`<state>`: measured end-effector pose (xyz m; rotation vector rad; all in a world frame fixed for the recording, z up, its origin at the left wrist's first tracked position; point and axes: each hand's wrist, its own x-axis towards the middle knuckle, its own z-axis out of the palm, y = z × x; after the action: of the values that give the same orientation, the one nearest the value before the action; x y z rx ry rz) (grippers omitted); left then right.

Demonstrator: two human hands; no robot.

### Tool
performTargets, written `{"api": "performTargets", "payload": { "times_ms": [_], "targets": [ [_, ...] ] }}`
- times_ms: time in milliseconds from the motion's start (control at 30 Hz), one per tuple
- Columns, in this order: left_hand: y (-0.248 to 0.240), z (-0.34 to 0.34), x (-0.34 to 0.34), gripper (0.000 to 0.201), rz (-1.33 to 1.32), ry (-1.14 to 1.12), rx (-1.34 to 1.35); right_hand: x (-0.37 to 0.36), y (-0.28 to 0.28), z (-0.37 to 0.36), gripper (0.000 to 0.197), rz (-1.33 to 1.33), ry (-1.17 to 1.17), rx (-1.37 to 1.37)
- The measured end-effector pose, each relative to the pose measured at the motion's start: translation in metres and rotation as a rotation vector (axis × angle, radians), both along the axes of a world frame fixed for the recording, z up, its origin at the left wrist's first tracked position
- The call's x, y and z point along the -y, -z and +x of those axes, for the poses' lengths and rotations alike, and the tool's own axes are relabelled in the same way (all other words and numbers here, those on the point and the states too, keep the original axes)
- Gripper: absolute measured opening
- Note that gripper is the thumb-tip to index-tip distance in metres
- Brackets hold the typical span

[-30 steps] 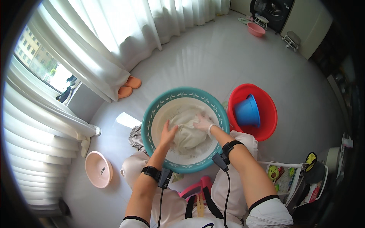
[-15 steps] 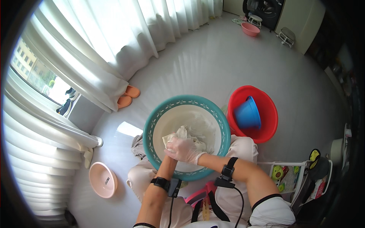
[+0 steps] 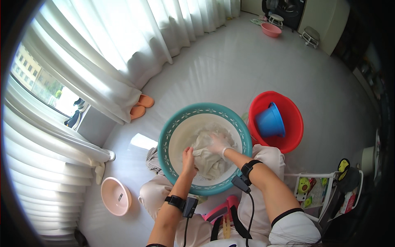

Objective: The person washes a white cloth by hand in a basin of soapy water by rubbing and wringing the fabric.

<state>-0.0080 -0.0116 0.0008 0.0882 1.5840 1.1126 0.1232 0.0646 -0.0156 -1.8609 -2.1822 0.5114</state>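
A white, wet cloth garment (image 3: 210, 162) lies spread and rumpled in soapy water inside a large teal-rimmed basin (image 3: 165, 131). My left hand (image 3: 189, 161), bare, is at the cloth's left side, its fingers closed on the edge. Over the upper right of the cloth is my right hand (image 3: 219, 144) in a thin clear glove. Its fingers reach out over the fabric, and their tips blend into the pale cloth and suds.
Right of the basin, a red tub (image 3: 294, 133) holds a blue bucket (image 3: 270, 120). A pale pink basin (image 3: 128, 206) and a striped cloth (image 3: 153, 160) are at left. Orange slippers (image 3: 138, 112) lie by the curtain; a white rack (image 3: 314, 193) stands at right.
My hands were together over the bunched cloth. They have moved apart, the left staying at the left edge and the right going farther away and right. The cloth is now spread wider.
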Motion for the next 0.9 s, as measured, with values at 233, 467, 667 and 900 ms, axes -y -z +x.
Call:
{"api": "performTargets", "payload": {
  "times_ms": [233, 467, 667, 900],
  "targets": [
    [0.031, -0.027, -0.003, 0.054, 0.124, 0.063, 0.589, 0.051, -0.043, -0.031, 0.024, -0.494, -0.232, -0.614],
    [0.049, -0.003, 0.009, 0.05, 0.261, -0.106, 0.612, 0.052, -0.061, -0.027, 0.015, 0.2, -0.557, -0.437],
    [0.003, 0.005, 0.0, 0.04, 0.139, 0.053, 0.229, -0.016, -0.033, -0.017, 0.017, -0.045, -0.236, -0.18],
    [0.02, -0.009, 0.001, 0.047, 0.072, 0.107, -0.05, -0.015, 0.004, 0.005, 0.054, -0.132, -0.138, 0.066]
  ]
}}
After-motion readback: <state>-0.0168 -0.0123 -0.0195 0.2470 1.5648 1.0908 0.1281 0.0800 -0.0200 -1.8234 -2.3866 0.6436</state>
